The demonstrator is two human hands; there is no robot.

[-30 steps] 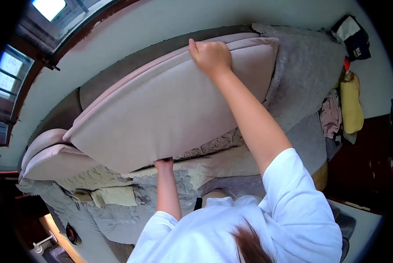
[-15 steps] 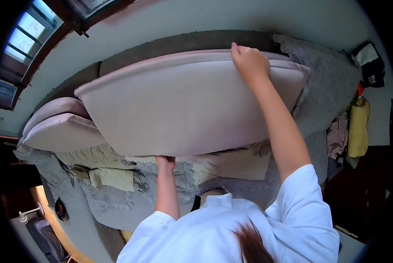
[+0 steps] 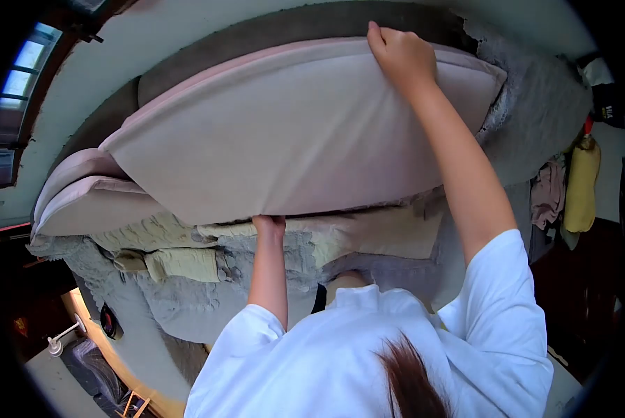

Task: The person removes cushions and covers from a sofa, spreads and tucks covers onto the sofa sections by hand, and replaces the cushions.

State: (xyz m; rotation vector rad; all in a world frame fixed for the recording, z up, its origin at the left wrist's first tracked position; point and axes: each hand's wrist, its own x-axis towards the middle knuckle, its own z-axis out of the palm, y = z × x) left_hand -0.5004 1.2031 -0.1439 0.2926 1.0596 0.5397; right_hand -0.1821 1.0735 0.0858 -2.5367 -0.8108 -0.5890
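Note:
A large pale pink-grey sofa cushion [image 3: 278,139] is tilted up on its edge in front of the sofa's dark grey backrest [image 3: 257,31]. My right hand [image 3: 404,59] is closed over its top edge, right of the middle. At the bottom edge my left hand [image 3: 268,224] grips from below, its fingers hidden under the cushion. Soft diagonal creases run across the cushion's face between the two hands. Below it, pale yellow cloth [image 3: 375,233] and a grey plush cover [image 3: 298,254] lie rumpled on the seat.
More pink-grey cushions [image 3: 89,202] are stacked at the left end. A grey lace-edged cover [image 3: 535,118] drapes over the right end. Beyond it hang a yellow bundle [image 3: 581,188] and a pink cloth [image 3: 548,191]. A barred window [image 3: 23,73] is at the upper left.
The view has shifted, so the cushion and both hands sit higher in the picture. Diagonal creases now show on the cushion's face. Both hands keep their hold.

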